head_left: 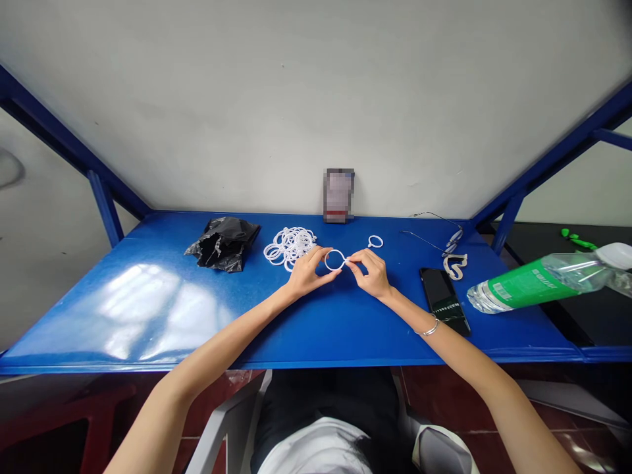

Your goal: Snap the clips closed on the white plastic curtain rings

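Note:
Over the blue table (306, 342) I hold up a white plastic ring (328, 266), with a small knob or eyelet on its right side. My left hand (307, 273) grips the ring's left side between thumb and fingers. At the eyelet side, my right hand (371, 273) pinches with thumb and forefinger. A heap of similar white rings (289, 245) lies just behind my left hand. One single white ring (376, 241) rests on the table beyond my right hand.
A crumpled black plastic bag (224, 243) sits at the left. A phone-like object (338, 195) leans on the wall. To the right are glasses (453, 240), a white curved piece (455, 267), a black phone (444, 299) and a green-labelled water bottle (538, 283).

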